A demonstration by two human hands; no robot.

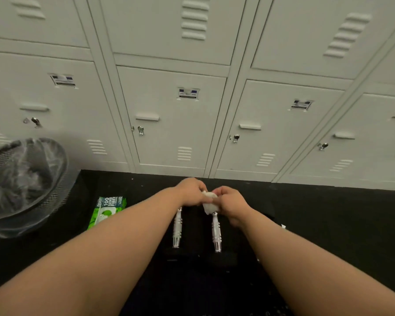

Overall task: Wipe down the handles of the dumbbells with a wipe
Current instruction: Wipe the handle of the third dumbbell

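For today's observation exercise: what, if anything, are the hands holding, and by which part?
Both hands hold one white wipe between them: the left hand pinches its upper left edge, the right hand its right side.

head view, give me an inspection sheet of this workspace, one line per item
surface: black floor with pale specks
job's things: two dumbbells side by side, left dumbbell handle and right dumbbell handle bare metal; white wipe held above their far ends
clutter: green wipes pack left of the dumbbells; lined mesh bin at far left
grippers: left hand and right hand both pinch the wipe
cables: nothing seen
surroundings: white lockers with labels and latches
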